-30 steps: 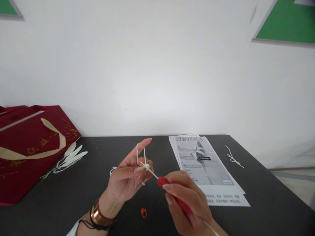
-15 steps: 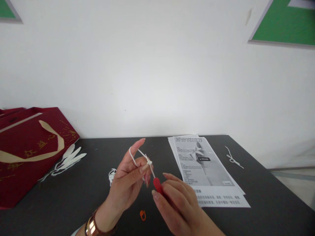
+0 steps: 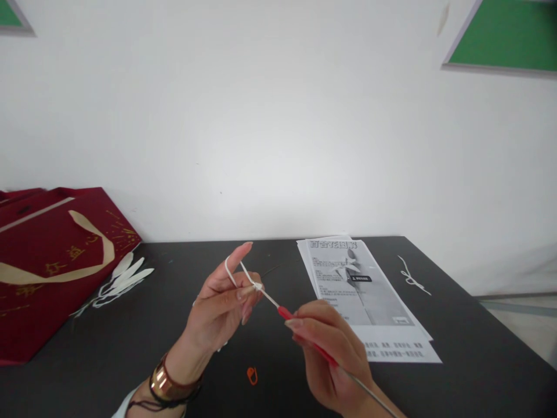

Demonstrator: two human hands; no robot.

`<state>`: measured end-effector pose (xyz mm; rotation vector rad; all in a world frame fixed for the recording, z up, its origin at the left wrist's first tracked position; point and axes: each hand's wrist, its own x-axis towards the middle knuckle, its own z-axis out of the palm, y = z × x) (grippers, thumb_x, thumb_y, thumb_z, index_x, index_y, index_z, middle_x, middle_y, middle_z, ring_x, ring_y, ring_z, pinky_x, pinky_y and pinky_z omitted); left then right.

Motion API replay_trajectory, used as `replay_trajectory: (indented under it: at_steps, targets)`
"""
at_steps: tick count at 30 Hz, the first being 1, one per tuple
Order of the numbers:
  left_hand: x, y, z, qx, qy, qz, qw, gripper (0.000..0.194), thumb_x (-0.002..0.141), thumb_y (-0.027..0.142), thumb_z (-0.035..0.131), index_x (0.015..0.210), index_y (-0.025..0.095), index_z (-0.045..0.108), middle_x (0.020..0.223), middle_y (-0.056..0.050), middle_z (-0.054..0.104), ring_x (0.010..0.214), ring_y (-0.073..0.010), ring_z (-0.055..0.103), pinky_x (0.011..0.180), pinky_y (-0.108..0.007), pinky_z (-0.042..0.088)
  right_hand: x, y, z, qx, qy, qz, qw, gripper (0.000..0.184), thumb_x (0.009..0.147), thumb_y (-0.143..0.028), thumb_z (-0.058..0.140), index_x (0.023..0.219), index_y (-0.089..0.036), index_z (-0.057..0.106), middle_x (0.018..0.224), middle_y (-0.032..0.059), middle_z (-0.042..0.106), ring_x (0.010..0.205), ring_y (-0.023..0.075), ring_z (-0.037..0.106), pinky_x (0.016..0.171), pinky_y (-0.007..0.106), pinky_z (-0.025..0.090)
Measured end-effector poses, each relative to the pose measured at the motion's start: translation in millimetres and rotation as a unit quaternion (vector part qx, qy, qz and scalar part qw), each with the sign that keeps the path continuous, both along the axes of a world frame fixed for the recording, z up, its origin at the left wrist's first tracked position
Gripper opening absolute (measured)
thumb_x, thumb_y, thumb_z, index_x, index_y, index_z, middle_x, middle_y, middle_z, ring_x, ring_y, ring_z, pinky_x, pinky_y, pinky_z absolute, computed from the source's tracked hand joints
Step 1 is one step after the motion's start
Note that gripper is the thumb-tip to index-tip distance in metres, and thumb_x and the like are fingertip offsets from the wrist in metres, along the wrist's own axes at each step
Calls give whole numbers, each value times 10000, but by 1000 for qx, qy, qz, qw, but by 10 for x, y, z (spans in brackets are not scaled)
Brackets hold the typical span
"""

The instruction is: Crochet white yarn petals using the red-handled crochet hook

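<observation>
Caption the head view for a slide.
Left hand pinches white yarn looped round one finger; right hand holds a red-handled hook against it.

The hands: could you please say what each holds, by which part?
The right hand holds the hook by its red handle; the left hand pinches yarn near the hook's tip.

red bag [image 3: 39, 313] on table [image 3: 117, 342], left | green board [image 3: 513, 38] on white wall [image 3: 278, 128], upper right
</observation>
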<state>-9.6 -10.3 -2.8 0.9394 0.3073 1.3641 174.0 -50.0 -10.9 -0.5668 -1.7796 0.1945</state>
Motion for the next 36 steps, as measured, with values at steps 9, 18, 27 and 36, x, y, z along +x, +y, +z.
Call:
replay_trajectory:
  at_steps: [9, 18, 27, 36]
  targets:
    - [3, -25, 54, -19, 7, -37, 999, 492, 802, 122, 604, 1257, 301, 655, 477, 39, 447, 491, -102, 322, 546, -261, 282, 48, 67, 38, -152, 182, 109, 965, 173, 948, -165, 517, 1052, -216, 645, 825, 55, 638, 712, 181, 637, 585, 324, 565]
    - [1, -23, 59, -56, -11, -55, 997, 404, 769, 138, 644, 1141, 266, 735, 458, 43, 409, 499, -103, 343, 520, -252, 266, 73, 169, 133, -273, 333, 214, 877, 120, 933, -243, 588, 909, -199, 697, 746, 8, 610, 566, 123, 603, 474, 257, 569]
    - [104, -63, -15, -57, 6, -32, 998, 466, 798, 134, 663, 1235, 297, 673, 565, 19, 545, 527, -102, 428, 529, -237, 325, -65, 289, 58, -478, 425, 294, 710, 126, 844, -284, 722, 832, -166, 678, 595, -21, 695, 462, 89, 636, 483, 182, 596]
    - [190, -119, -38, -63, 13, -4, 998, 526, 844, 164, 634, 1344, 315, 574, 551, 30, 529, 549, -110, 455, 540, -231, 351, -142, 239, 54, -482, 456, 274, 696, 123, 830, -272, 742, 871, -166, 695, 647, -5, 737, 517, 93, 692, 537, 160, 592]
